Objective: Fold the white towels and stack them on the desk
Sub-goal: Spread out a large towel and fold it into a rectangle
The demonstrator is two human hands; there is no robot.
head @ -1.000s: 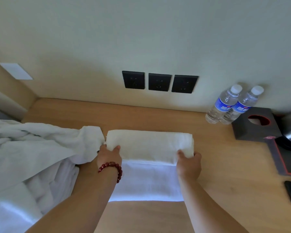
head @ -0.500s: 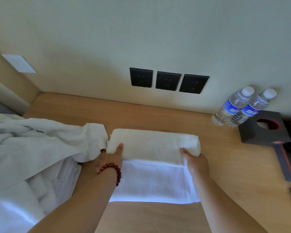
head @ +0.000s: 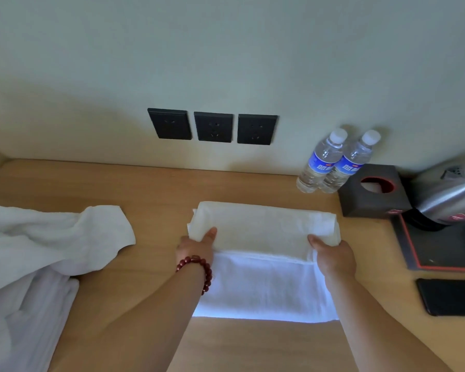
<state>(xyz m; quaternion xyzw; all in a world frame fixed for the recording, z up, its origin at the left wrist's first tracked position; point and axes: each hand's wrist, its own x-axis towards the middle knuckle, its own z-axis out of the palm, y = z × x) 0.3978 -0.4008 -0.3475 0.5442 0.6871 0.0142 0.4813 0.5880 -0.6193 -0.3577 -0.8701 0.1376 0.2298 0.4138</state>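
Folded white towel at the middle of the wooden desk, lying flat — far part doubled over into a thick cream-looking band running left to right, near part a single flat layer reaching toward the desk's front edge. Pile of unfolded white towels at the left, rumpled and heaped — one limp corner spread on the desk top, apart from the folded towel, bare wood between them.

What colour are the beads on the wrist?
Dark red beads, seen best in the head view.
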